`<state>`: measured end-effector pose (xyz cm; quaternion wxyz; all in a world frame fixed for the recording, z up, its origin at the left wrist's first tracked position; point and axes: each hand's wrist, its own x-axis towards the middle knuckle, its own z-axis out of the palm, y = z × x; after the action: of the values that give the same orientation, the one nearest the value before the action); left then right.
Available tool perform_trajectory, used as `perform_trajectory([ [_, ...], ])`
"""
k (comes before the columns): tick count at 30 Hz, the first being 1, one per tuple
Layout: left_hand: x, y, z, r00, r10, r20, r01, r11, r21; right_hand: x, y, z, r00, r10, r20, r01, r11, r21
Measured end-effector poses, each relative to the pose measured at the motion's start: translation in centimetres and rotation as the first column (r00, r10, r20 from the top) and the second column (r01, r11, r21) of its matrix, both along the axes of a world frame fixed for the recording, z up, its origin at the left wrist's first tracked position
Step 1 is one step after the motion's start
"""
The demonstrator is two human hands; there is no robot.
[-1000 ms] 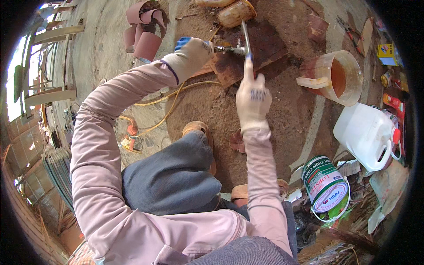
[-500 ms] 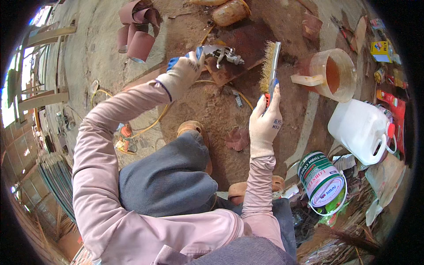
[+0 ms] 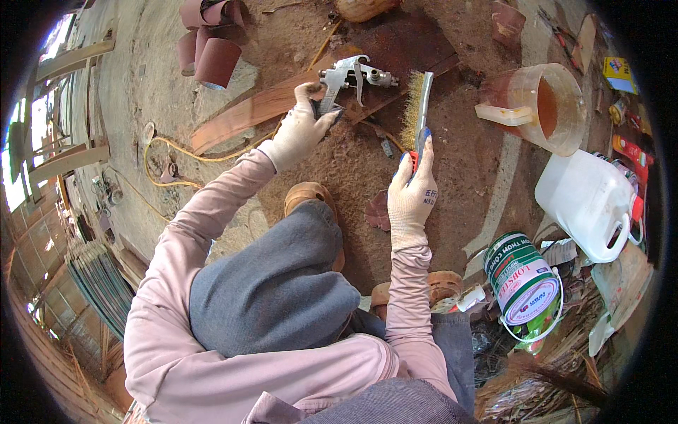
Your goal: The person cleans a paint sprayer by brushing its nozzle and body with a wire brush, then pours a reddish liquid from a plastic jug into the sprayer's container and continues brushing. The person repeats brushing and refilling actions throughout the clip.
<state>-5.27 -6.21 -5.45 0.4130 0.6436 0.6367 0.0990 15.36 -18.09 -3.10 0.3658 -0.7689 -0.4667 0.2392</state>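
Note:
My left hand (image 3: 295,136), in a white knit glove with dark blue fingertips, is closed round the grip of a silver spray gun (image 3: 347,71). The gun's nozzle points right, toward the bristles, with a small gap between. In my right hand (image 3: 412,206), gloved alike, is a wire brush (image 3: 414,109) with yellowish bristles, a grey back and some red at its handle. Its bristles face left, toward the gun. Both tools are held above a dark flat board (image 3: 413,46) on the ground.
Beyond my hands lie a wooden plank (image 3: 236,116), a yellow hose (image 3: 169,143) and sandpaper rolls (image 3: 217,62). On the right stand a clear jug (image 3: 565,134) of reddish-brown liquid, a white jerrycan (image 3: 579,201) with red cap and a green-and-white bucket (image 3: 519,279).
My left hand has turned, so the spray gun shows side-on with its grip downward. The wire brush in my right hand is a little closer to the nozzle. The view has shifted slightly.

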Motion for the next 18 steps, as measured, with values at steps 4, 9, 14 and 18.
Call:
perform_trajectory([
  [4,0.5,1.0,-0.2,0.929,0.287,0.233,-0.128,0.841,-0.525,0.2,0.5,0.2,1.000,0.000,0.020,0.001,1.000,-0.012],
  [9,0.4,1.3,0.1,0.890,0.369,0.269,-0.091,0.720,-0.688,0.1,1.0,0.5,1.000,0.005,0.026,-0.004,1.000,-0.021],
  [14,1.2,-0.6,-0.9,0.827,0.460,0.325,-0.167,0.751,-0.639,-0.4,3.5,1.6,0.994,0.018,0.112,-0.020,1.000,0.019],
  [18,2.2,-1.6,-1.0,0.780,0.515,0.354,-0.211,0.750,-0.626,-1.3,7.8,1.1,0.948,0.088,0.305,-0.058,0.993,-0.105],
])
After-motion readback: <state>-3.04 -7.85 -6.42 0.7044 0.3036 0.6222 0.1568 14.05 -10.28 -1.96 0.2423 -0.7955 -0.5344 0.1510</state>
